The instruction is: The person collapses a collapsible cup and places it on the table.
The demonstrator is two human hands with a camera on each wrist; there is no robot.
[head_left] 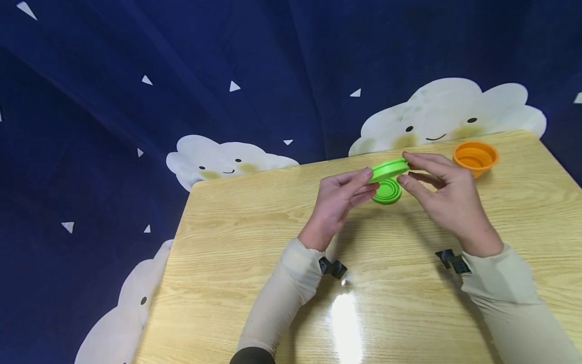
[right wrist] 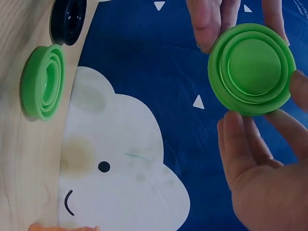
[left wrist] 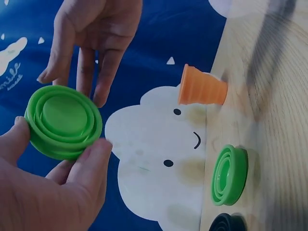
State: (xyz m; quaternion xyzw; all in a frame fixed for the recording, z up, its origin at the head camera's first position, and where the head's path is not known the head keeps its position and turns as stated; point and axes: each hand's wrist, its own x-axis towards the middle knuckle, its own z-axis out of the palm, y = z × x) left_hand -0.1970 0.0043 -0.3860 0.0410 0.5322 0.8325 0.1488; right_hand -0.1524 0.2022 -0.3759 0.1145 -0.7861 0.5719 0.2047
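Observation:
In the head view a flattened green collapsible cup [head_left: 389, 171], round with ringed folds, is held above the table between both hands. My left hand [head_left: 338, 197] grips its left edge, thumb on top and fingers beneath. On the opposite edge, my right hand [head_left: 447, 192] has its fingertips around the rim, with the thumb low beside it. The ringed face of this cup [right wrist: 254, 70] shows in the right wrist view. Below it on the table lies a second flattened green cup [head_left: 386, 192], partly covered by the held one.
An orange cup [head_left: 475, 156], extended to full height, stands near the table's back right. A dark collapsed cup [right wrist: 69, 20] lies beside the second green one in the wrist views. Behind the wooden table [head_left: 236, 242] hangs a blue cloth [head_left: 254, 45] with cloud prints.

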